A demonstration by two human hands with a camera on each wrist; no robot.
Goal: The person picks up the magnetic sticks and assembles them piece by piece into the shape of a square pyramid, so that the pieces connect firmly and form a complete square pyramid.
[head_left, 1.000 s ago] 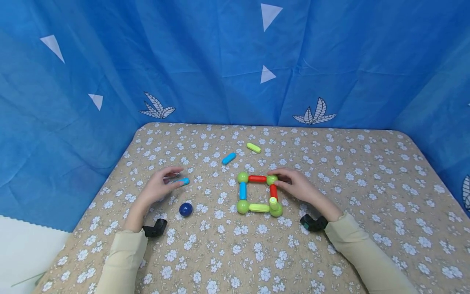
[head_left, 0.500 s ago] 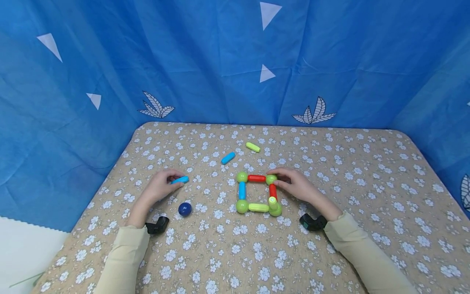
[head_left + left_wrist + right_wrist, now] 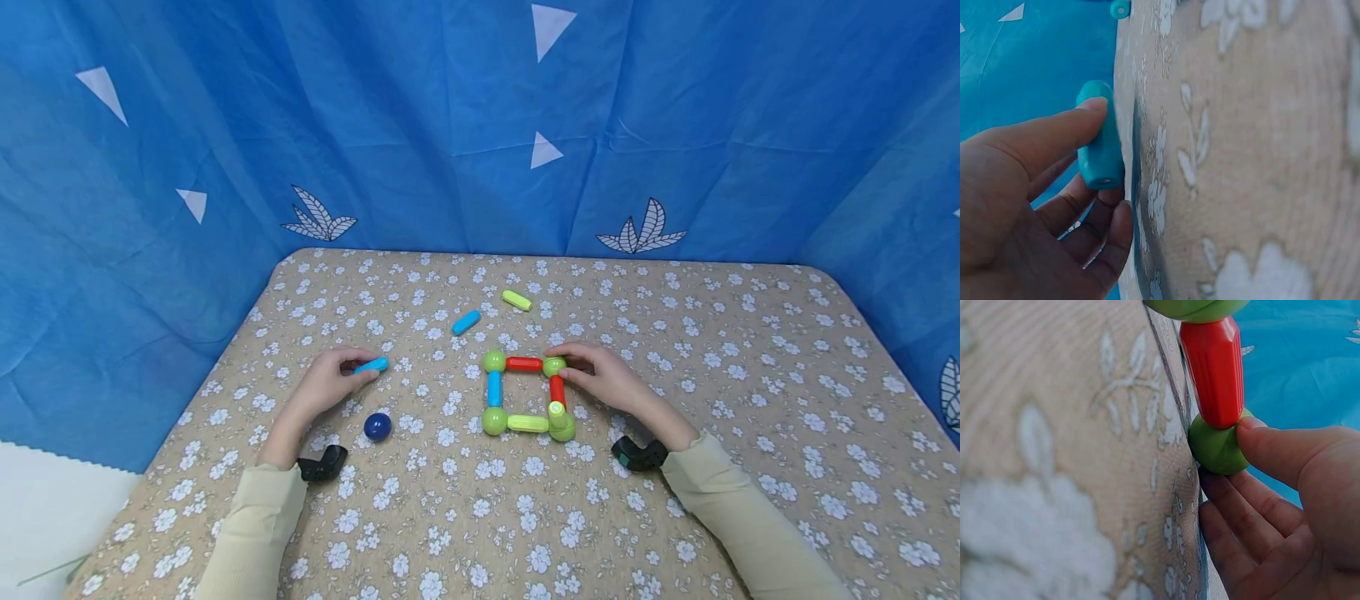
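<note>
In the head view my left hand (image 3: 328, 382) pinches a light-blue rod (image 3: 372, 365) at the left of the table. The left wrist view shows the thumb on one face of this rod (image 3: 1100, 156), with fingers behind it. My right hand (image 3: 606, 380) holds the green ball (image 3: 553, 367) at the far right corner of a square of rods and green balls. Its sides are two red rods (image 3: 524, 364), a blue rod (image 3: 494, 389) and a yellow-green rod (image 3: 528, 423). Another yellow-green rod (image 3: 557, 410) stands up from the near right ball (image 3: 565, 430).
A dark blue ball (image 3: 378, 427) lies close to my left wrist. Beyond the square lie a loose blue rod (image 3: 466, 322) and a loose yellow-green rod (image 3: 517, 301). A flowered cloth (image 3: 420, 517) covers the table, and a blue curtain (image 3: 450, 100) hangs behind it.
My left fingers have closed on the light-blue rod, which has turned slightly and shifted a little. My right hand and the square have stayed in place.
</note>
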